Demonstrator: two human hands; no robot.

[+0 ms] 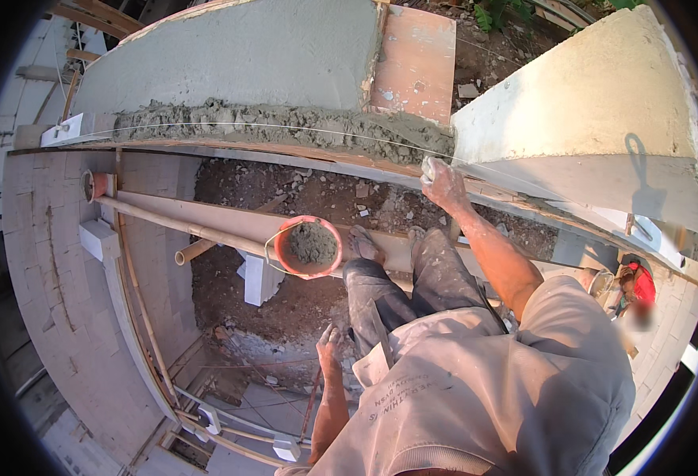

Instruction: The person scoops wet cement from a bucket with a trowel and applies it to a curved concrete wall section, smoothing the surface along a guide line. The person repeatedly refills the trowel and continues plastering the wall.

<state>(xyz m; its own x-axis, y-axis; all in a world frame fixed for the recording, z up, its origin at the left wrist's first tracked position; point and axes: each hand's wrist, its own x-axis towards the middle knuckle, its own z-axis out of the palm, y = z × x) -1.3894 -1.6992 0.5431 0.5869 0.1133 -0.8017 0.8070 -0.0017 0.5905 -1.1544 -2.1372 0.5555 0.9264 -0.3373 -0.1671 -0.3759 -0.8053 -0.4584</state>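
My right hand (444,188) is closed in a fist at the right end of a ledge of rough wet mortar (285,125), close to a taut white string (317,128). Whatever its fingers grip, if anything, is hidden. Grey smears cover that hand and forearm. My left hand (330,346) hangs low beside my left knee, its fingers loosely apart and nothing seen in them. Ahead of it, an orange bucket (336,252) of grey mortar stands by the plank near my feet. Above the ledge rises a smooth grey plastered panel (238,55), with a pinkish board (414,59) to its right.
My bare feet (365,243) stand on a narrow plank (198,213) above rubble-strewn ground. A bamboo pole (166,218) runs alongside. Another bucket (93,186) sits at the plank's left end. A pale wall (579,103) bearing a loop-shaped shadow stands right. A person in red (642,284) is far right.
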